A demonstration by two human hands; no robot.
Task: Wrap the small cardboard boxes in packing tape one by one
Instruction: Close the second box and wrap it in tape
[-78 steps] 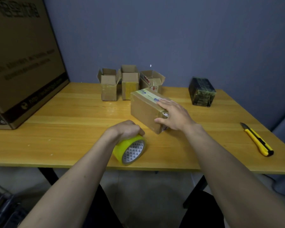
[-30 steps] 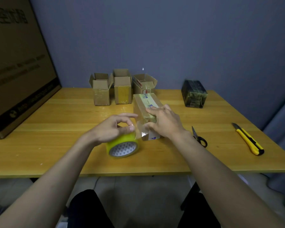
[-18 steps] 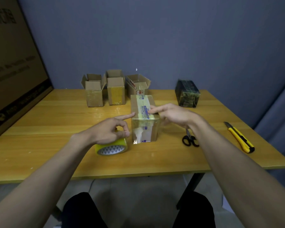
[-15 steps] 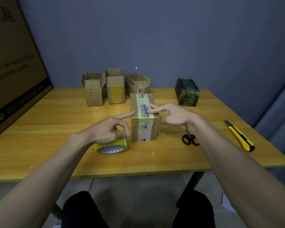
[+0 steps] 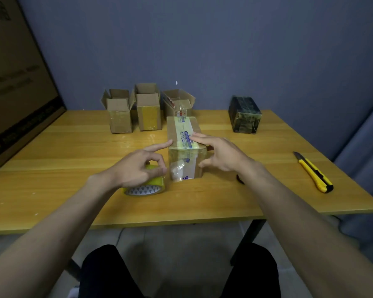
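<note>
My right hand [image 5: 222, 154] presses flat-fingered on the half-taped box [image 5: 186, 147] at table centre, my left hand [image 5: 138, 166] grips the tape roll [image 5: 148, 186] at eight o'clock; three open boxes [image 5: 148, 108] at twelve o'clock look unwrapped.

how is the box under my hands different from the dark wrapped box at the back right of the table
The box under your hands shows brown cardboard with a pale tape strip and blue print along its top; the dark box is covered all over in dark, glossy wrap. The first sits near the table's middle, touched by both hands; the dark one stands alone, untouched. Both are closed, similar in size, and rest on the wooden table.
</note>
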